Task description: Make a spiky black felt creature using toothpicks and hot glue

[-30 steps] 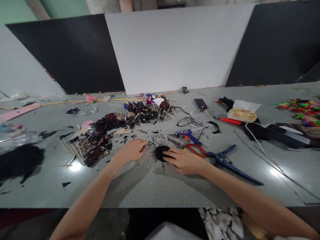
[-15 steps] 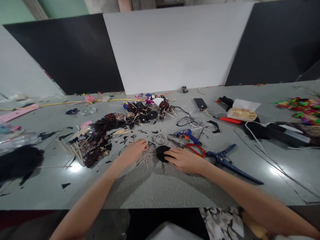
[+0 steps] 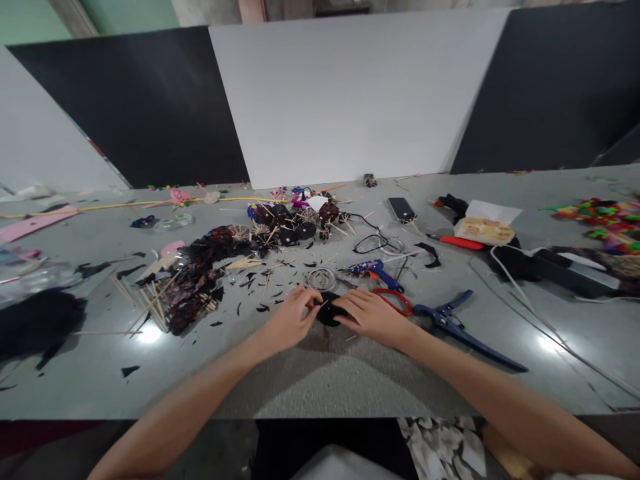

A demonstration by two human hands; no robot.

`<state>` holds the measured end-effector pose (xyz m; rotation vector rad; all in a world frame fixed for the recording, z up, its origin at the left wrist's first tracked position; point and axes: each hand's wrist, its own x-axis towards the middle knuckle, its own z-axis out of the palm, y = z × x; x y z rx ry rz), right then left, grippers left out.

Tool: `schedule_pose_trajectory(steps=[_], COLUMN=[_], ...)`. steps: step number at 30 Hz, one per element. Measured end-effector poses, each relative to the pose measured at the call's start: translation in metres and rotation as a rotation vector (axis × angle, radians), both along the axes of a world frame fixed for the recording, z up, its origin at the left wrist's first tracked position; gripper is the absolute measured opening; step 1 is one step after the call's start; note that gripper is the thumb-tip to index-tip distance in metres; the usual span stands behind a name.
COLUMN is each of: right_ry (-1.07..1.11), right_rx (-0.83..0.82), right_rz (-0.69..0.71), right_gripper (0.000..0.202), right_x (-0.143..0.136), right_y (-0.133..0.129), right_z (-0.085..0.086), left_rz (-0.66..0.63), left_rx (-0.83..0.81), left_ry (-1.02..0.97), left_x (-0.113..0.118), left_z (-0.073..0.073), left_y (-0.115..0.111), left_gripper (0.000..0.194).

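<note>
Some sticks (image 3: 156,308) lie off left; next, the left hand (image 3: 291,321), fingertips at the disc (image 3: 327,316), pinching what I can't tell. Between both hands, the disc sits under the right hand (image 3: 376,317), gripped seemingly for steadiness; cutters (image 3: 446,319) lie handy.

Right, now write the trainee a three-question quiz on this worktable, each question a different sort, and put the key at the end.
1. Fill in the colour: the fingers of the right hand are on a round ____ piece, with the left hand close beside it.
2. True or false: the phone lies farther from the person than the blue cutter.
3. Which of these lies nearest the right hand?
A) the flat pink sheet
B) the blue glue gun
C) the yellow and white packet

Key: 1. black; 2. true; 3. B
</note>
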<state>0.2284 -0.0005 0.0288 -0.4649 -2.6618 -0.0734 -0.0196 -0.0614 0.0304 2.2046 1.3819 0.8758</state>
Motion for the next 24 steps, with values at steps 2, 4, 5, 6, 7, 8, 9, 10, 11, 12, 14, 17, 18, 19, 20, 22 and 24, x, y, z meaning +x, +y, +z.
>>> schedule_pose_trajectory(steps=[2, 4, 5, 6, 7, 8, 9, 10, 11, 12, 14, 17, 18, 19, 20, 22, 24], right_ry=[-0.003, -0.015, -0.02, -0.023, -0.026, -0.028, -0.028, -0.026, -0.019, -0.012, 0.0, -0.004, -0.009, -0.015, -0.025, -0.044, -0.046], right_rx=[0.015, 0.019, 0.015, 0.01, 0.004, -0.002, -0.007, -0.01, -0.007, 0.001, 0.029, 0.047, 0.044, 0.042, 0.039, 0.036, 0.031], right_rz=[-0.006, -0.003, 0.007, 0.023, 0.044, 0.066, 0.087, 0.104, 0.119, 0.133, 0.162, 0.182, 0.18, 0.179, 0.178, 0.172, 0.148], right_gripper=[0.024, 0.023, 0.023, 0.023, 0.022, 0.022, 0.022, 0.022, 0.022, 0.022, 0.022, 0.02, 0.019, 0.018, 0.017, 0.015, 0.014], right_x=[-0.001, -0.001, -0.001, -0.001, -0.001, 0.0, 0.0, 0.0, 0.001, 0.001, 0.001, 0.001, 0.001, 0.001, 0.001, 0.002, 0.002], right_y=[0.001, 0.002, 0.003, 0.003, 0.003, 0.003, 0.002, 0.001, 0.0, -0.001, -0.003, -0.005, -0.005, -0.004, -0.004, -0.003, -0.003], right_z=[-0.002, -0.004, -0.006, -0.007, -0.008, -0.009, -0.009, -0.009, -0.009, -0.009, -0.01, -0.013, -0.015, -0.016, -0.016, -0.016, -0.015], left_rz=[0.004, 0.005, 0.015, 0.036, 0.062, 0.088, 0.11, 0.125, 0.134, 0.138, 0.14, 0.109, 0.09, 0.067, 0.043, 0.001, -0.041], left_rx=[-0.002, -0.006, -0.012, -0.019, -0.027, -0.037, -0.047, -0.057, -0.066, -0.071, -0.07, -0.079, -0.087, -0.096, -0.102, -0.106, -0.098], left_ry=[-0.039, -0.069, -0.085, -0.107, -0.133, -0.163, -0.195, -0.224, -0.248, -0.266, -0.281, -0.29, -0.296, -0.301, -0.302, -0.28, -0.221], left_x=[0.013, 0.022, 0.025, 0.028, 0.03, 0.032, 0.034, 0.036, 0.037, 0.038, 0.039, 0.038, 0.038, 0.036, 0.035, 0.032, 0.029], left_z=[-0.006, -0.013, -0.016, -0.018, -0.02, -0.021, -0.021, -0.021, -0.02, -0.019, -0.018, -0.018, -0.018, -0.018, -0.017, -0.014, -0.01], left_y=[-0.007, -0.012, -0.014, -0.016, -0.018, -0.02, -0.022, -0.023, -0.025, -0.026, -0.028, -0.029, -0.029, -0.029, -0.028, -0.027, -0.026], left_gripper=[0.017, 0.021, 0.02, 0.019, 0.018, 0.017, 0.017, 0.018, 0.019, 0.02, 0.021, 0.023, 0.024, 0.024, 0.025, 0.023, 0.02])
